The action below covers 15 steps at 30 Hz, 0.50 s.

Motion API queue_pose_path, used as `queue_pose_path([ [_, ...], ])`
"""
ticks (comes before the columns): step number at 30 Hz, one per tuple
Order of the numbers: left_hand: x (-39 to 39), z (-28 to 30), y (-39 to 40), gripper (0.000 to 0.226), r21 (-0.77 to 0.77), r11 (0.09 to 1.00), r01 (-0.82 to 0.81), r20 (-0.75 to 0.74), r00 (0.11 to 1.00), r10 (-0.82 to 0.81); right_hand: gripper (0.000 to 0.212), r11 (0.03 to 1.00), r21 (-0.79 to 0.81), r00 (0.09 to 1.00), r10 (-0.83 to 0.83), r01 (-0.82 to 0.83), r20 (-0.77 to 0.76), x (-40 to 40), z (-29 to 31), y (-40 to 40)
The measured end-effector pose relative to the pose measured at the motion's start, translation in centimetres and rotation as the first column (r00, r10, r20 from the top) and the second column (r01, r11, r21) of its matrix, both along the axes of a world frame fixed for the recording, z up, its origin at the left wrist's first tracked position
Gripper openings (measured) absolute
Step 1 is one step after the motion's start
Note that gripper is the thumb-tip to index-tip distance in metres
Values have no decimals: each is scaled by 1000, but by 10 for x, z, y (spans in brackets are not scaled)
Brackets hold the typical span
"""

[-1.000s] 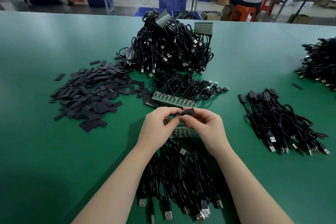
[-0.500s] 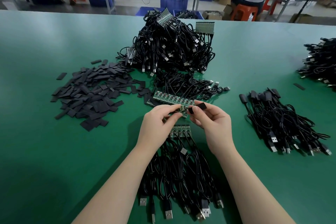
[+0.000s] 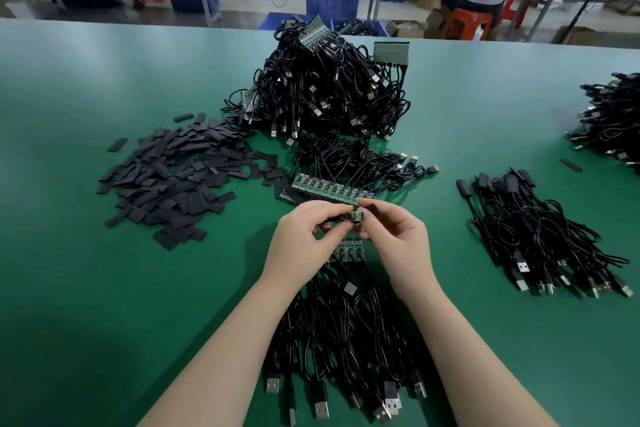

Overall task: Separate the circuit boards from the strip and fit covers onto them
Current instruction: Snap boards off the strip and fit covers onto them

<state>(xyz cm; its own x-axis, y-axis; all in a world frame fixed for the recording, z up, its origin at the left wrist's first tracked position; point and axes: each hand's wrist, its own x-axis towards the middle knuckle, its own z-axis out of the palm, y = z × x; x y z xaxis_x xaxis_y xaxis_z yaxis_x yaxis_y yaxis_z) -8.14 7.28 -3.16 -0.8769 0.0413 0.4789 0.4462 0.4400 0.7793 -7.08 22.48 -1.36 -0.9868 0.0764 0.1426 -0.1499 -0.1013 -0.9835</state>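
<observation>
Nearest edge: one bundle of black USB cables (image 3: 346, 340) lies on the green tabletop (image 3: 104, 288) between the two forearms, plugs toward the camera; at least seven plugs can be counted, the rest tangled. At its far end, one short board strip (image 3: 349, 250), three or four boards still joined, exact count unclear. Just above it the two hands meet, close together. Left hand (image 3: 301, 239): fingers curled, fingertips pinching one small green circuit board (image 3: 354, 217). Right hand (image 3: 398, 236): wrist bent inward, thumb and forefinger pinching one black cover (image 3: 371, 209) just beside the board's right end; whether cover and board touch cannot be told. Just beyond the hands, one long board strip (image 3: 329, 188), roughly ten boards, with a second strip partly hidden under it. To the left, one loose heap of flat black covers (image 3: 173, 180), too many to count. To the right, one sheaf of covered cables (image 3: 540, 236), well apart from the hands. Farther back, centre, one tall cable pile (image 3: 329, 90) with at least three more board strips sticking out. Far right edge, one more cable heap (image 3: 613, 118), cut off by the frame. Beyond the tabletop: one person seated on an orange stool (image 3: 465, 22), back turned, and several blue crates (image 3: 332, 2).
</observation>
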Motion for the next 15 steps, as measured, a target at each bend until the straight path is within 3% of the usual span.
queue_pose_path([
  [12, -2, -2, -3, 26, -23, 1000, 19, 64, 998, -18, 32, 996, -43, 997, 81, -81, 5, -1, 0, 3],
  [15, -2, 0, -3, 31, -49, 998, 32, 61, 998, -29, 30, 998, 18, 998, 53, -53, -16, -2, 0, 4],
])
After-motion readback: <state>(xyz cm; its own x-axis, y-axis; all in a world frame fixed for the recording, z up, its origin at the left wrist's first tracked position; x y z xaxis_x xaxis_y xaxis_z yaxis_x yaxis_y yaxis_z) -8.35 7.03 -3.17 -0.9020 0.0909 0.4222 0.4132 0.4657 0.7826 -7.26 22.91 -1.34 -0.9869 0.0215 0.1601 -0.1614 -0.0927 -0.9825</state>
